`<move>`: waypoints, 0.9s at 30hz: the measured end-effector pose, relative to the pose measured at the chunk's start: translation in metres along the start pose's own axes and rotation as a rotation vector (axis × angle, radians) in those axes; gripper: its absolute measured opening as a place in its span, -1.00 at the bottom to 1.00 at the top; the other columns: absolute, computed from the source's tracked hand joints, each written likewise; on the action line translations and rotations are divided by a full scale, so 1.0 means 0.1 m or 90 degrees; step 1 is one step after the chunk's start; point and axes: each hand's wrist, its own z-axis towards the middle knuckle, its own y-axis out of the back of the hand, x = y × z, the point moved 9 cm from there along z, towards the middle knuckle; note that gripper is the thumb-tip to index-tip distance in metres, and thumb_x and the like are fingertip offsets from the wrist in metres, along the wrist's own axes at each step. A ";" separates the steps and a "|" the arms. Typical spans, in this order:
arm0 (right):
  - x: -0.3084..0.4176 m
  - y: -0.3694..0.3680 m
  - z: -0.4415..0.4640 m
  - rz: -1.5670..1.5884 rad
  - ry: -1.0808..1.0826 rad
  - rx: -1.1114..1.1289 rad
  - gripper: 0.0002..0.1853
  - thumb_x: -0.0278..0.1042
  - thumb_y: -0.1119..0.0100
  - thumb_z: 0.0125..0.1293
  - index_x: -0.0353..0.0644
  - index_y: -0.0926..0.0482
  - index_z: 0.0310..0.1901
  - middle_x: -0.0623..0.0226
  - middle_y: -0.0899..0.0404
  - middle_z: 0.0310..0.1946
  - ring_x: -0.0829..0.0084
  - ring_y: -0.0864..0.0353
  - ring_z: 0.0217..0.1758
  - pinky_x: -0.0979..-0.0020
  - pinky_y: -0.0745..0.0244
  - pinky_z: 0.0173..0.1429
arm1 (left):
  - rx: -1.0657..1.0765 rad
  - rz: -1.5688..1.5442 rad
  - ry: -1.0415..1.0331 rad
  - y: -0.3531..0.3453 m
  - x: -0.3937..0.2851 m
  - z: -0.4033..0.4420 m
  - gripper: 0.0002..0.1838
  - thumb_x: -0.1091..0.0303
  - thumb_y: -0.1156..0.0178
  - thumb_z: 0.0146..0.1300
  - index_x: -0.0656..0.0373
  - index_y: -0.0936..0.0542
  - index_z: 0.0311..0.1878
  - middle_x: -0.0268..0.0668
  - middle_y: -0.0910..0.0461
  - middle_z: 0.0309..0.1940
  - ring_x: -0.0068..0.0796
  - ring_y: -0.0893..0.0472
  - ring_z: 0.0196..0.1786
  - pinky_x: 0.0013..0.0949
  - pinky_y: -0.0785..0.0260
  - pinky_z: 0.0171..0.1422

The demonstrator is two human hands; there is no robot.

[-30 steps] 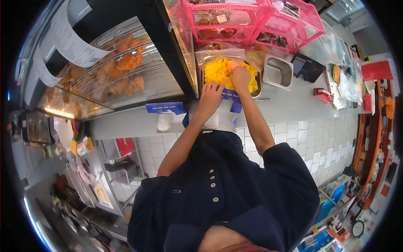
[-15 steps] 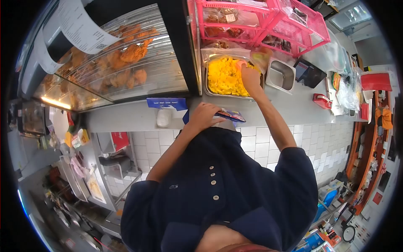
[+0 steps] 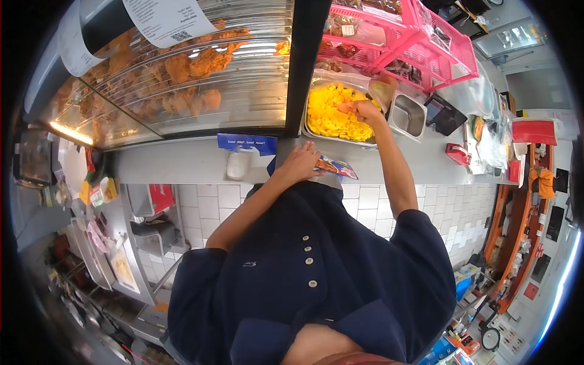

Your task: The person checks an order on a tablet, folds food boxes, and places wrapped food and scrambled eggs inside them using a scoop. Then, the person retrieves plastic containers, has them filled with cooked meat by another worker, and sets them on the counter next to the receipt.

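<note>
A metal pan [image 3: 338, 141] on the counter holds a heap of chopped yellow food [image 3: 331, 112] that looks like scrambled egg. Over its right side, my right hand [image 3: 367, 112] is closed on a pink utensil [image 3: 345, 107], perhaps a spoon or scoop, whose end touches the food. Near the counter's front edge, my left hand [image 3: 299, 163] is closed over the left end of a printed blue and red paper packet [image 3: 336, 166]. Its fingers hide part of the packet.
A glass display case [image 3: 182, 115] with fried chicken stands at the left. Pink baskets [image 3: 420, 45] of packaged items rise behind the pan. An empty metal container [image 3: 407, 114] sits right of it. A blue printed sign [image 3: 246, 143] and a white object [image 3: 238, 164] are near my left hand.
The camera view has shifted a little, so the case and pan appear farther right. The pink utensil shows more clearly now above the food. My left hand stays at the packet.
</note>
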 end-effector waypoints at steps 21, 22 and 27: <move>0.25 -0.22 -0.29 -0.043 0.080 -0.078 -0.78 -0.29 -0.05 0.56 -0.13 -0.68 -0.15 0.62 -0.32 -0.55 0.73 -0.14 -0.65 0.52 0.07 -0.60 | -0.041 -0.066 -0.074 0.11 0.02 -0.03 -0.39 -0.19 -0.33 0.27 0.25 -0.65 0.00 -0.04 -0.63 0.00 -0.06 -0.56 0.23 0.03 -0.35 0.32; 0.17 -0.13 -0.25 -0.045 0.079 -0.080 -0.78 -0.29 -0.05 0.56 -0.13 -0.68 -0.15 0.62 -0.32 -0.55 0.73 -0.14 -0.65 0.52 0.07 -0.60 | -0.044 -0.062 -0.082 0.11 0.01 -0.03 -0.40 -0.18 -0.33 0.27 0.25 -0.65 0.00 -0.03 -0.63 0.00 -0.06 -0.56 0.23 0.04 -0.36 0.31; 0.07 0.07 -0.41 -0.012 0.097 -0.119 -0.80 -0.31 -0.05 0.54 -0.18 -0.65 -0.13 0.52 -0.43 -0.55 0.64 -0.27 -0.65 0.46 -0.08 -0.60 | -0.008 -0.102 -0.071 0.10 0.02 0.00 -0.38 -0.19 -0.33 0.27 0.26 -0.65 0.03 0.00 -0.62 0.04 -0.01 -0.55 0.25 0.05 -0.35 0.33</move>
